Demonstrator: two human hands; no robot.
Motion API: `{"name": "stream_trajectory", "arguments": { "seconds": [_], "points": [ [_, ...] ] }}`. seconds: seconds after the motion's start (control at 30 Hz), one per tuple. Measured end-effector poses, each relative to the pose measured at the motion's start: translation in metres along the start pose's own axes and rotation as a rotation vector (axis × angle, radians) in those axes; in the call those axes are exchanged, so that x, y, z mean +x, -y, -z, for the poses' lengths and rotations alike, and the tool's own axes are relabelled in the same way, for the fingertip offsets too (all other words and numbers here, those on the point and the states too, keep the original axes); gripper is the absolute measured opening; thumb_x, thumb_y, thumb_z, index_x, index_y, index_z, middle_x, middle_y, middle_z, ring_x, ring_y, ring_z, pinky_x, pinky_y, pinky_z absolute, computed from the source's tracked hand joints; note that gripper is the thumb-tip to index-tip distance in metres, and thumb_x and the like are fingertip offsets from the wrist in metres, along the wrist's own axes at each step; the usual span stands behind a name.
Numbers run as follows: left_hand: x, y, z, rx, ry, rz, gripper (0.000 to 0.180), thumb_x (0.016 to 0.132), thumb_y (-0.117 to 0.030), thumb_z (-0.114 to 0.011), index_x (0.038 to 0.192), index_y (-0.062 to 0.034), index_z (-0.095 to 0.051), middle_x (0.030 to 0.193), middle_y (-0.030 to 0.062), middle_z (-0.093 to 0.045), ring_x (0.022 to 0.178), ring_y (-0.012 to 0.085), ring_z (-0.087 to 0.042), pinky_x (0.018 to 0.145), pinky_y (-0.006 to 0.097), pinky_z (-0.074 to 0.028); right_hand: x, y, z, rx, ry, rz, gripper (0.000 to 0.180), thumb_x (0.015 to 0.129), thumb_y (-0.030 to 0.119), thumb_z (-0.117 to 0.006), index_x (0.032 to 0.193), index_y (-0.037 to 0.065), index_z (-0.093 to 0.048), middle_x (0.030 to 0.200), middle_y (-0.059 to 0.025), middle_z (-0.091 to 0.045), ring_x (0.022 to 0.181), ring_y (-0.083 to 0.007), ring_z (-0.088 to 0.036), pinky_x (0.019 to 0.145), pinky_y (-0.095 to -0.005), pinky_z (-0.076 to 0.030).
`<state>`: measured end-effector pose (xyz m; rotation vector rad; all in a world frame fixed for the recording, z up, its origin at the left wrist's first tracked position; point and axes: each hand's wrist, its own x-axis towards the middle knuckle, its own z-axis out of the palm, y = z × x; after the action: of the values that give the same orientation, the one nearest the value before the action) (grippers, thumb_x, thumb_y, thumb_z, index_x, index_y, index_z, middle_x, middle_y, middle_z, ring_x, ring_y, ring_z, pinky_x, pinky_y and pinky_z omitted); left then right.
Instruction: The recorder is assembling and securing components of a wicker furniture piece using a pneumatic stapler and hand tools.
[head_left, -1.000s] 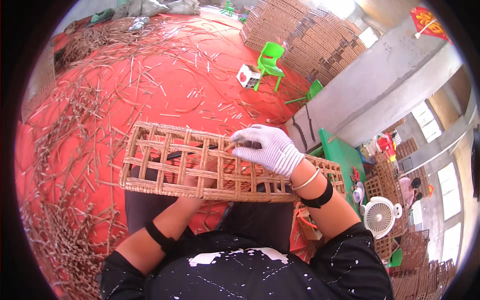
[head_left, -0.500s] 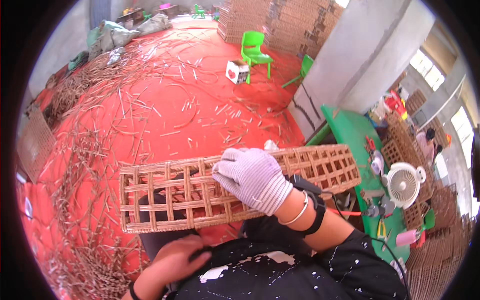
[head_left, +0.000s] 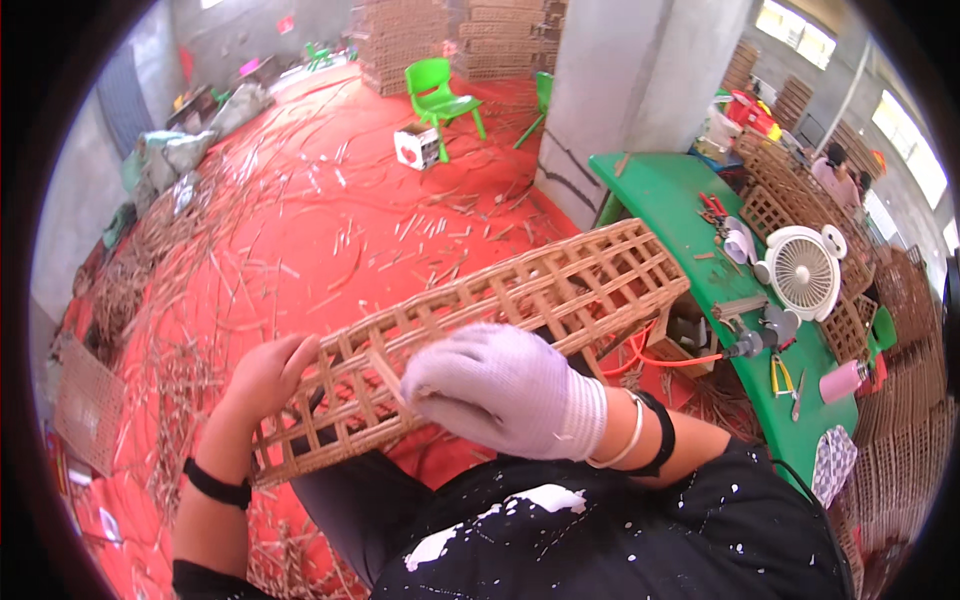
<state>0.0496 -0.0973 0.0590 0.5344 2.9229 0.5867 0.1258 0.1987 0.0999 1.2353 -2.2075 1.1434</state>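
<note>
A long woven basket frame [head_left: 500, 292], brown with an open square lattice, lies slanted across my lap, its right end farther away. My bare left hand [head_left: 268, 378] is closed on its left end, fingers over the far edge. My right hand [head_left: 490, 385], in a pale knitted glove, is curled over the middle of the lattice. A flat brown strip [head_left: 385, 375] sticks up at its fingertips and appears pinched there. The glove hides the lattice beneath and most of the grip.
On the right, a green table [head_left: 665, 225] holds a white fan [head_left: 803, 280], yellow-handled pliers [head_left: 781, 377], a power tool [head_left: 765, 335] and a pink bottle [head_left: 843, 382]. Loose strips litter the red floor covering [head_left: 300, 260]. A green chair [head_left: 437, 97] stands beyond, near a pillar [head_left: 630, 90].
My left hand has risen from my lap to the frame's left end. The frame has tilted, its right end swinging away. A strip now shows at my right fingertips. The view has shifted right.
</note>
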Motion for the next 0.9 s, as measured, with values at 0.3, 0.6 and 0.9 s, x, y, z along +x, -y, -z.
{"name": "stream_trajectory", "arguments": {
  "seconds": [0.3, 0.6, 0.9],
  "points": [
    [-0.020, -0.019, -0.012, 0.013, -0.172, 0.045, 0.038, 0.089, -0.036, -0.050, 0.081, -0.0020, -0.064, 0.064, 0.0178, -0.058, 0.063, 0.0340, -0.060, 0.058, 0.038, -0.045, -0.074, -0.024, -0.004, 0.367, -0.006, -0.366, 0.011, 0.092, 0.011, -0.053, 0.094, 0.003, -0.060, 0.097, -0.0119, -0.063, 0.091, -0.0270, -0.061, 0.081, -0.0350, -0.048],
    [-0.068, -0.034, -0.060, 0.027, -0.194, -0.101, 0.026, 0.079, -0.022, -0.064, 0.098, -0.0050, -0.063, 0.088, 0.0154, -0.065, 0.076, 0.0344, -0.062, 0.066, 0.040, -0.048, -0.124, -0.041, -0.044, 0.679, 0.050, -0.575, 0.018, 0.093, 0.020, -0.053, 0.092, 0.003, -0.056, 0.077, -0.0092, -0.056, 0.072, -0.0185, -0.055, 0.068, -0.0319, -0.046],
    [-0.080, -0.037, -0.072, 0.054, -0.304, -0.145, 0.041, 0.068, -0.020, -0.071, 0.103, -0.0020, -0.062, 0.089, 0.0185, -0.064, 0.079, 0.0340, -0.062, 0.070, 0.039, -0.048, -0.110, -0.045, -0.055, 0.669, -0.037, -0.521, 0.020, 0.095, 0.020, -0.051, 0.091, 0.003, -0.061, 0.083, -0.0047, -0.058, 0.081, -0.0125, -0.054, 0.076, -0.0272, -0.044]
  ]
}}
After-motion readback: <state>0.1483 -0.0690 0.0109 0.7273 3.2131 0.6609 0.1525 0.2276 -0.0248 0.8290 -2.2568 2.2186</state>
